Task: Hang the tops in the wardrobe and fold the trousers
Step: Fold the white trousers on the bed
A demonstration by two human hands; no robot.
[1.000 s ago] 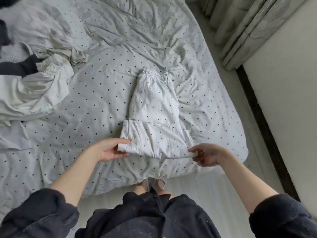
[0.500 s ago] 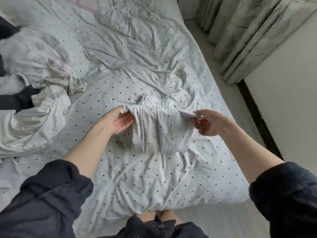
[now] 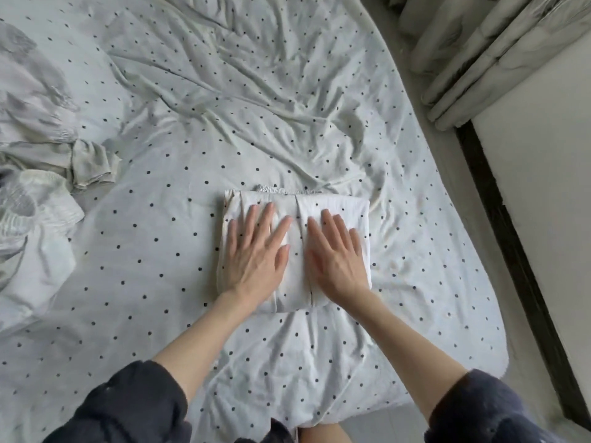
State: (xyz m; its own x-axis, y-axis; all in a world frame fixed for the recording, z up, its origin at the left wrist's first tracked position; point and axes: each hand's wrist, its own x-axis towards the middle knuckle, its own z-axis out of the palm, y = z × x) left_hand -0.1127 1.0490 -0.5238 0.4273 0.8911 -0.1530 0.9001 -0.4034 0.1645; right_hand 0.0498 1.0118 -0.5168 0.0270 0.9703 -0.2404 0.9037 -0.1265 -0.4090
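Item: folded trousers [image 3: 332,203], bed [image 3: 192,219] centre | long axis: left-right | left hand [image 3: 256,251], right hand [image 3: 335,254]: flat, fingers straight, pressing side by side on top | equally near

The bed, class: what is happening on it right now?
A person is folding white trousers on the dotted bedcover. The trousers lie as a compact rectangle, and the left hand and right hand press flat on top, fingers straight. More crumpled clothes lie unfolded at the left edge.
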